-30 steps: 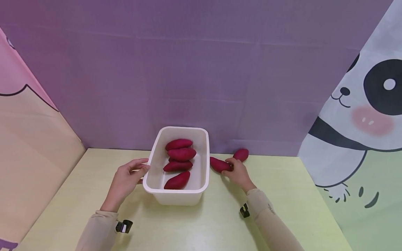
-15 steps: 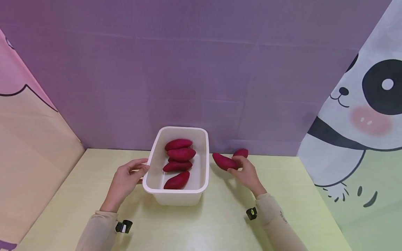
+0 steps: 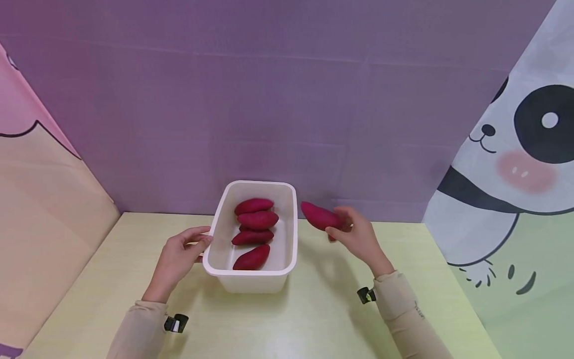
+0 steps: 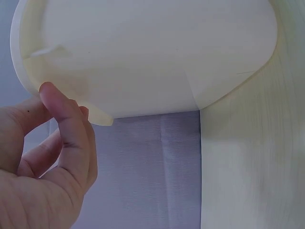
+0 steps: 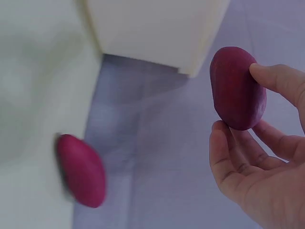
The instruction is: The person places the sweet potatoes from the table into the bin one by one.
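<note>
A white plastic bin (image 3: 257, 282) stands on the table with several dark red sweet potatoes (image 3: 257, 220) lying inside. At its left side my left hand (image 3: 179, 255) grips the rim between thumb and fingers; the left wrist view shows the fingertips at the rim (image 4: 24, 71). To the right of the bin, my right hand (image 3: 362, 242) holds a sweet potato (image 3: 319, 215) raised above the table, thumb on one side and fingers on the other. Another sweet potato (image 5: 82, 171) lies on the table below, mostly hidden behind the right hand in the head view.
The pale wooden table (image 3: 251, 324) meets a purple cloth wall (image 3: 278, 99) right behind the bin. Printed cloths flank it, a panda (image 3: 529, 149) on the right and a peach-coloured one (image 3: 45, 224) on the left.
My right hand has lifted the sweet potato off the table, moving up and slightly right. The left hand and the bin have stayed in place.
</note>
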Tool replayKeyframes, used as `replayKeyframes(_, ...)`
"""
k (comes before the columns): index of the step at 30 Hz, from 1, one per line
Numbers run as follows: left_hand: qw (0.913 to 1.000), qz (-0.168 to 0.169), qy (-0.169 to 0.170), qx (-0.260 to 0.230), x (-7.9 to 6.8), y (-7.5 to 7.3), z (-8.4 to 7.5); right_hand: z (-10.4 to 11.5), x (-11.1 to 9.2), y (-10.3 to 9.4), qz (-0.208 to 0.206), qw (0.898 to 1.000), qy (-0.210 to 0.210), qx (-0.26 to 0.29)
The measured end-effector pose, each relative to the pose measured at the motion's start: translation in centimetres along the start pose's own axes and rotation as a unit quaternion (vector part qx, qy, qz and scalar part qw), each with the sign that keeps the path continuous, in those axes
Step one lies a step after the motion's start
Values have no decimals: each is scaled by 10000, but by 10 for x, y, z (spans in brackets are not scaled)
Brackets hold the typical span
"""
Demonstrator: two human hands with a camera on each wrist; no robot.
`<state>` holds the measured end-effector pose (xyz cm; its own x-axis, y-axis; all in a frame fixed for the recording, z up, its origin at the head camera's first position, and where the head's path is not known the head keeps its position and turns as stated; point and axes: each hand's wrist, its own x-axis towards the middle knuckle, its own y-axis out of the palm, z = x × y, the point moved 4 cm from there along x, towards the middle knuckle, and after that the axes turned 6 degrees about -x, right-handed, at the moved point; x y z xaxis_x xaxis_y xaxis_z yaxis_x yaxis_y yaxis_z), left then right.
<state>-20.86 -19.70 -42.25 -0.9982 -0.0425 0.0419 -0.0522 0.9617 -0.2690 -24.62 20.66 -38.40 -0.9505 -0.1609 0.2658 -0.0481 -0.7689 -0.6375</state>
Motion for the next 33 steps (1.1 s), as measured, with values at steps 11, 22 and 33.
replayKeyframes(11, 10000, -8, 47, 50, 1, 1, -2, 49, 25, 0, 325, 9984, -294, -353)
replayKeyframes(22, 9999, -24, 16, 116, 0, 1, -3, 91, 49, 27, 629, 9934, -830, -478)
replayKeyframes(33, 9999, -33, 35, 138, -1, 1, -2, 116, 83, 63, 1036, 9891, -636, -825)
